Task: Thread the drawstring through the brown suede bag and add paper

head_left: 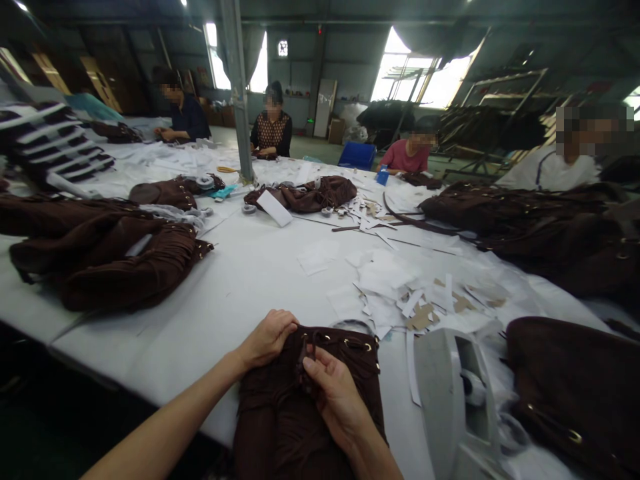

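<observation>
A dark brown drawstring bag (270, 427) lies in front of me at the table edge, its top rim pointing away. Gold eyelets run along that rim, with a brown cord (314, 337) threaded through some of them. My left hand (270, 337) grips the bag's upper left corner, fingers curled over the rim. My right hand (335, 393) pinches the drawstring cord near the front eyelets, thumb against the fingers. Part of the cord is hidden behind the right fingers.
A grey tape dispenser (440, 393) stands right of the bag, beside another brown bag (575, 393). Paper scraps (423, 313) lie beyond. More brown bags (130, 260) are piled left; others (550, 220) lie right. A metal post (240, 100) rises from the table. Several people work around it.
</observation>
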The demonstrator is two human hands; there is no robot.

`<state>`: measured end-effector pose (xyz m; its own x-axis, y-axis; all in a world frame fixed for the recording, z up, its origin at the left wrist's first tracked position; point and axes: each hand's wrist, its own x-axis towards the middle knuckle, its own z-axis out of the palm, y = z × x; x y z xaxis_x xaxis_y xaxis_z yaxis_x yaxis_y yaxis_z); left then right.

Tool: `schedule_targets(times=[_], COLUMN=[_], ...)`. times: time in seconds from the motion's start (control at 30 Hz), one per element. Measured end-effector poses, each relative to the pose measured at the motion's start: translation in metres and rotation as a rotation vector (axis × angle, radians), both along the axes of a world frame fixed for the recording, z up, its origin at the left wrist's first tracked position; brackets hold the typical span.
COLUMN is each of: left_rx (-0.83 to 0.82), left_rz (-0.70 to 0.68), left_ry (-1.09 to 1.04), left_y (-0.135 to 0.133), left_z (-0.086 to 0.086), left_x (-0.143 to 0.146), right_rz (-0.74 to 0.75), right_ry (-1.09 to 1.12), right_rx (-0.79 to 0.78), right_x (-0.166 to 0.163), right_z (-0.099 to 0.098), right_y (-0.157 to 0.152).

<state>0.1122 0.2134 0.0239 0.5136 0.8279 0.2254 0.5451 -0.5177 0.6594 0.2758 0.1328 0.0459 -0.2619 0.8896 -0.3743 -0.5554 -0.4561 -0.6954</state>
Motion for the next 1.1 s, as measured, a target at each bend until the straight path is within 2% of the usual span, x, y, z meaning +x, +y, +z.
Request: schedule_targets(times=[0.1,0.2,0.37,0.53,0.67,0.9,1.03,1.1], left_rx=[0.015,0.031,0.108,0.152,0.187,0.196,0.16,0.133], left_rz=[-0.02,-0.032,-0.029,0.088,0.124,0.103,0.098,0.1], left_ry=[0.013,0.023,0.093,0.133,0.113,0.069,0.013,-0.024], left_y=[0.0,-0.002,-0.01,-0.005,-0.003,-0.004,-0.002,-0.002], left_z=[0.001,0.008,0.019,-0.004,-0.021,-0.024,-0.024,-0.022], left_x=[-0.001,0.0,0.012,0.027,0.029,0.027,0.026,0.024], right_rz=[0.078,0.084,0.096,0.183,0.239,0.202,0.254,0.294], right_ry=[-0.031,-0.111,-0.327,-0.386,-0.605,-0.918,-1.071,-1.11], right_rx=[-0.003,0.013,0.154,0.189,0.18,0.25,0.413,0.44], right_x=[0.008,0.012,0.007,0.012,0.022,0.031,0.036,0.043], right_z=[-0.002,-0.005,-0.006,0.0,0.001,0.002,0.014,0.023], right_y=[0.0,0.001,0.0,0.0,0.0,-0.01,-0.022,-0.025])
